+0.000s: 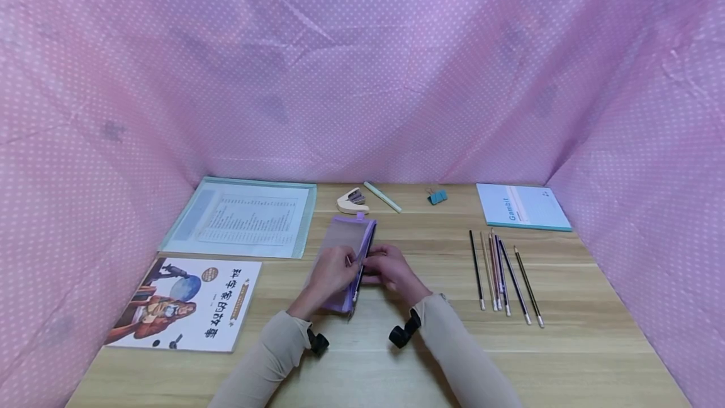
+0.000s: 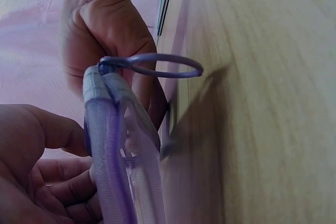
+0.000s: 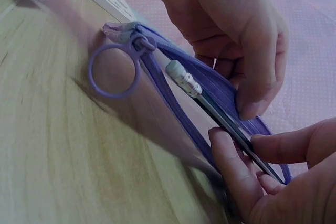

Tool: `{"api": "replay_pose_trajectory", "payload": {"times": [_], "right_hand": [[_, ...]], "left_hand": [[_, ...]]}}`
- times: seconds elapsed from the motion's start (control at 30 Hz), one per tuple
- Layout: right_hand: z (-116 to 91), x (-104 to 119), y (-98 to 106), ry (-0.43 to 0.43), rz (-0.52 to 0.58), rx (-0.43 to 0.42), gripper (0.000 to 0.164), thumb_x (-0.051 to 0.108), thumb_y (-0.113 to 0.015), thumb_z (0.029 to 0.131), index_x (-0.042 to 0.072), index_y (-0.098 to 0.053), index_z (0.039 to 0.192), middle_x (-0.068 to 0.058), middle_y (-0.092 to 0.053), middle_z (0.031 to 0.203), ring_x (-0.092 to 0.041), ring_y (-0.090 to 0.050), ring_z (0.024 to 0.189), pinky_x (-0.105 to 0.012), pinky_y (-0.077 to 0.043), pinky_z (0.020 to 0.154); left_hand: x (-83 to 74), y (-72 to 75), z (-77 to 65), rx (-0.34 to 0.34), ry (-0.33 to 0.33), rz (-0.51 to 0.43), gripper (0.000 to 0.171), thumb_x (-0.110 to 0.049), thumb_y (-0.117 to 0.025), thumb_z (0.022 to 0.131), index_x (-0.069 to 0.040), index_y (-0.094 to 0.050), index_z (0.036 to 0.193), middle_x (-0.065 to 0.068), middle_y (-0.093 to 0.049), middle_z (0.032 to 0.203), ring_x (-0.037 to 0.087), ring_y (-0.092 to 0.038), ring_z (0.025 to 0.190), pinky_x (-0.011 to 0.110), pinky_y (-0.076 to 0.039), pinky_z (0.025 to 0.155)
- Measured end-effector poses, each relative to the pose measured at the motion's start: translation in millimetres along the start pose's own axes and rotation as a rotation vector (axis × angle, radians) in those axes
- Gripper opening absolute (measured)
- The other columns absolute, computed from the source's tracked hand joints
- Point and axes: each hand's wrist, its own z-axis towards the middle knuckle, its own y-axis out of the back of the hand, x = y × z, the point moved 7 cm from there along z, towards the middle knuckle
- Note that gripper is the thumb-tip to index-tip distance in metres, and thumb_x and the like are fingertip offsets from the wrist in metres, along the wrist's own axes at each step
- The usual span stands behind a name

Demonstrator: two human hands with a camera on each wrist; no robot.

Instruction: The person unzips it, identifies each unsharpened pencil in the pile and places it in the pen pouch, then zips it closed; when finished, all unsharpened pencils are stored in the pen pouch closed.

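A purple see-through pencil pouch (image 1: 344, 230) stands tilted between both hands, its zip side facing right and unzipped. My left hand (image 1: 334, 268) pinches the pouch's far edge between thumb and fingers. With thumb and fingertips my right hand (image 1: 394, 271) pinches a dark pencil (image 3: 214, 109) lying lengthwise in the opening. In the right wrist view its white eraser (image 3: 176, 68) points towards the near end, beside the zip's purple pull ring (image 3: 114, 95). The left wrist view shows the pouch's end (image 2: 107, 129) close up, both hands around it.
Several loose pencils (image 1: 503, 276) lie to the right, below a blue notebook (image 1: 523, 206). Behind the pouch are a cream stapler (image 1: 347, 203), a pale green pen (image 1: 382, 197) and a teal binder clip (image 1: 437, 197). At left lie a document folder (image 1: 249, 216) and a picture book (image 1: 187, 304).
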Motion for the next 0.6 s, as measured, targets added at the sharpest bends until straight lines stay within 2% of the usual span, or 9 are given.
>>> {"api": "replay_pose_trajectory", "payload": {"times": [0.2,0.43,0.6], "right_hand": [[-1.7,1.2,-3.2,-0.004,-0.024,-0.004,0.039,-0.010,-0.056,0.092,-0.010,-0.047,0.130,-0.023,-0.064,0.111,-0.020,-0.071,0.078,-0.037,-0.063,0.077],[-4.4,3.4,-4.1,-0.022,-0.033,-0.013,0.041,-0.009,-0.052,0.093,-0.009,-0.049,0.134,-0.019,-0.067,0.105,-0.017,-0.071,0.076,-0.037,-0.063,0.079],[-9.1,6.3,-4.8,-0.006,-0.042,0.006,0.039,-0.007,-0.051,0.095,-0.009,-0.049,0.133,-0.020,-0.068,0.106,-0.018,-0.071,0.079,-0.041,-0.061,0.084]], "left_hand": [[-0.3,0.0,0.1,-0.004,-0.008,0.006,0.005,-0.008,-0.066,0.081,-0.007,-0.069,0.077,0.005,-0.067,0.069,0.011,-0.054,0.057,0.022,-0.043,0.050],[0.0,0.2,0.1,0.002,-0.001,0.004,0.004,-0.008,-0.067,0.082,-0.007,-0.069,0.078,0.005,-0.068,0.070,0.011,-0.055,0.058,0.022,-0.043,0.050],[-0.8,1.7,-0.2,0.003,0.007,0.011,0.004,-0.010,-0.068,0.082,-0.007,-0.069,0.079,0.005,-0.067,0.069,0.011,-0.056,0.057,0.022,-0.043,0.049]]}}
